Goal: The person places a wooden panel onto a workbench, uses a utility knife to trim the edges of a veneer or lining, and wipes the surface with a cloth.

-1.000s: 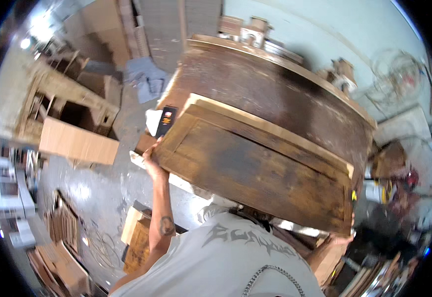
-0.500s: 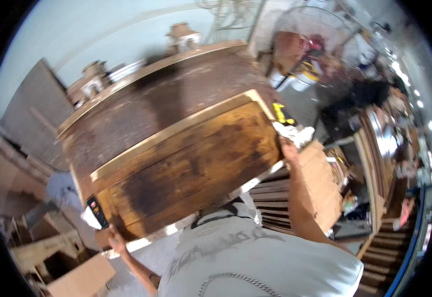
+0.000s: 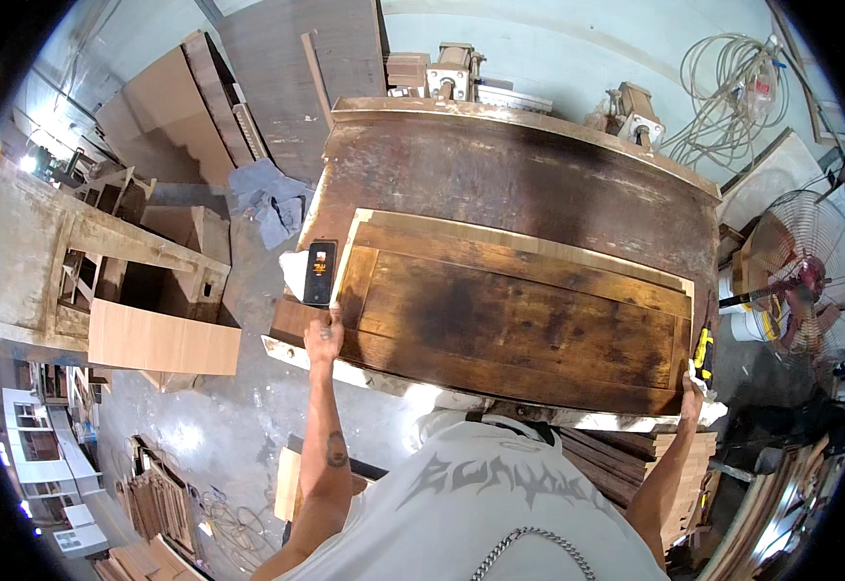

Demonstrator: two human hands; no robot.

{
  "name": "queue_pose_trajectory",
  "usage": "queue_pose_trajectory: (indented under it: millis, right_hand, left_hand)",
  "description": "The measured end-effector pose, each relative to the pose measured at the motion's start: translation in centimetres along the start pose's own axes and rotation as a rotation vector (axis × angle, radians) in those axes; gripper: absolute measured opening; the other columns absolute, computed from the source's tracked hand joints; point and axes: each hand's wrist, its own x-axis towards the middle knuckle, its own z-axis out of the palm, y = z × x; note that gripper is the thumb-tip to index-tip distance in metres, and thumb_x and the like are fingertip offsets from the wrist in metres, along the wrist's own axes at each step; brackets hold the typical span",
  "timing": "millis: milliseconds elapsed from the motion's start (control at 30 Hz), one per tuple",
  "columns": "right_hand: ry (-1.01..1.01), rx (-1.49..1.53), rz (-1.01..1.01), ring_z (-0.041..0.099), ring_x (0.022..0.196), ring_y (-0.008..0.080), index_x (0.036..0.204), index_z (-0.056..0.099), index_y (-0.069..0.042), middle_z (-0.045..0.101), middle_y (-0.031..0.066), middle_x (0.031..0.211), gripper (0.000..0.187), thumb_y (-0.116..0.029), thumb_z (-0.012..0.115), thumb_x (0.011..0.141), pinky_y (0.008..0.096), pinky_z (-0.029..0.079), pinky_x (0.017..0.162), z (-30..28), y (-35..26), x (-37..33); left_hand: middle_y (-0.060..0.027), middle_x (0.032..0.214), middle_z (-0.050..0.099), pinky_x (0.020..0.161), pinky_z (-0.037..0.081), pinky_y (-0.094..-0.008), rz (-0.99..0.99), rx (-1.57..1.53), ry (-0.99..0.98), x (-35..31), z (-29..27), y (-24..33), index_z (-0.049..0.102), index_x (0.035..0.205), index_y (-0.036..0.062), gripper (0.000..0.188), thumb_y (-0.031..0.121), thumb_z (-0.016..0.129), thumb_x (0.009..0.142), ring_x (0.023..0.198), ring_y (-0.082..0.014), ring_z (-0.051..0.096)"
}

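Observation:
A brown framed wooden panel (image 3: 510, 320), with dark blotches and a paler edge strip, lies flat on the worn workbench (image 3: 422, 165). My left hand (image 3: 324, 337) is closed on its near left corner, just below a black phone (image 3: 321, 273) whose screen is lit. At the right end, my right hand (image 3: 694, 395) grips the panel's near corner; its fingers are partly hidden. A crumpled white cloth (image 3: 712, 408) is beside that hand. Just beyond it is a yellow and black tool (image 3: 702, 352), its kind unclear.
Behind the bench stand clamp-like machine parts (image 3: 450, 73). A caged fan (image 3: 802, 276) is at the right, coiled hose (image 3: 723, 92) on the wall. An unfinished wooden cabinet (image 3: 147, 281) stands at the left, near a grey cloth (image 3: 272, 201). Stacked wooden slats (image 3: 611, 455) lie below the bench's front.
My view has swung left and levelled, so the cabinet at the left shows more fully. Both hands stay at the same ends of the panel.

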Motion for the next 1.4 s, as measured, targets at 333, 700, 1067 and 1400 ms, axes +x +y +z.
queue_pose_trajectory:
  millis: [333, 700, 1067, 1400]
  right_hand:
    - [-0.066, -0.143, 0.081, 0.053, 0.101, 0.0225, 0.118, 0.055, 0.004, 0.059, 0.0128, 0.112, 0.059, -0.048, 0.054, 0.089, 0.0332, 0.042, 0.09, -3.8, 7.7, 0.1]
    - [0.446, -0.015, -0.098, 0.059, 0.072, 0.0232, 0.096, 0.054, 0.0, 0.061, 0.0139, 0.079, 0.015, -0.011, 0.056, 0.085, 0.0374, 0.047, 0.067, 9.3, -1.9, -18.4]
    - [0.519, 0.008, 0.167, 0.062, 0.066, 0.0347, 0.087, 0.059, -0.004, 0.063, 0.0186, 0.076, 0.021, -0.024, 0.052, 0.089, 0.0405, 0.049, 0.056, 3.2, 11.0, -35.0]
    - [0.799, 0.649, 0.651, 0.044, 0.121, 0.0263, 0.131, 0.042, 0.005, 0.046, 0.0173, 0.132, 0.078, -0.057, 0.051, 0.086, 0.0368, 0.037, 0.099, -14.0, 41.3, -43.6]
  left_hand:
    - [-0.0142, 0.099, 0.063, 0.082, 0.046, -0.0386, -0.096, -0.674, -0.273, 3.3, 0.9, -4.1, 0.054, 0.119, -0.0004, 0.069, 0.059, 0.034, 0.091, 0.094, -0.0297, 0.058]
    - [-0.0108, 0.093, 0.061, 0.077, 0.052, -0.0371, 0.467, -1.362, -0.33, -5.7, 5.5, 1.9, 0.061, 0.097, 0.0043, 0.023, 0.026, 0.054, 0.093, 0.084, -0.0218, 0.06]
    - [-0.0051, 0.07, 0.063, 0.064, 0.044, -0.0273, 0.928, -0.505, -0.955, -27.6, 11.7, 26.4, 0.064, 0.078, -0.0006, 0.037, 0.029, 0.051, 0.095, 0.067, -0.0115, 0.055]
    - [-0.0089, 0.081, 0.067, 0.069, 0.048, -0.0302, 1.075, -0.136, -1.475, -42.7, 22.4, 19.2, 0.065, 0.094, 0.0025, 0.029, 0.029, 0.054, 0.092, 0.073, -0.016, 0.061]
